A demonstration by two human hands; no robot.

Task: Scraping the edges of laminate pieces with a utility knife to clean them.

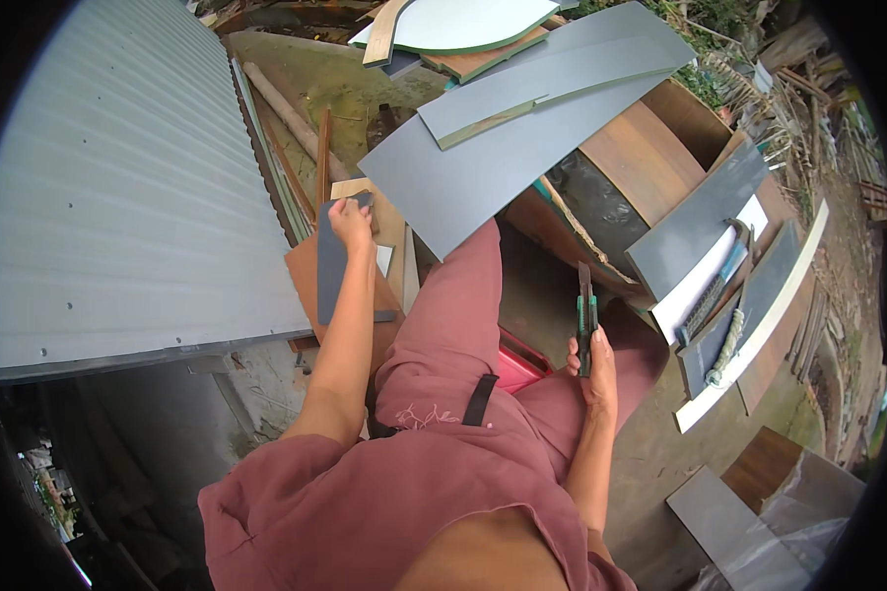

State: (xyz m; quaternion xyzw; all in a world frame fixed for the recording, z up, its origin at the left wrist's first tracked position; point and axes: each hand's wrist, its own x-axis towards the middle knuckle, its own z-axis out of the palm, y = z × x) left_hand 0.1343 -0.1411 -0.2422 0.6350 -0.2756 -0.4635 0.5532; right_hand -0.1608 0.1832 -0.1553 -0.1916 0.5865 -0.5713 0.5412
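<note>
My left hand [352, 223] reaches out to the left, its fingers closed on the upper edge of a dark grey board piece [333, 271]. That piece leans among brown offcuts next to a metal-sheet wall. My right hand [599, 370] is wrapped round a green and black utility knife [587, 317] above my right thigh, with the dark blade pointing away from me. In front of my knees lies a large grey panel [404, 182], and a narrower grey strip [453, 116] with a pale green edge rests on it.
Corrugated metal sheeting [118, 177] stands close on the left. A red stool [524, 360] shows between my legs. To the right, a claw hammer [724, 261] and a rope-wrapped tool [729, 345] lie on stacked boards. More boards and plastic sheeting [823, 492] sit at lower right.
</note>
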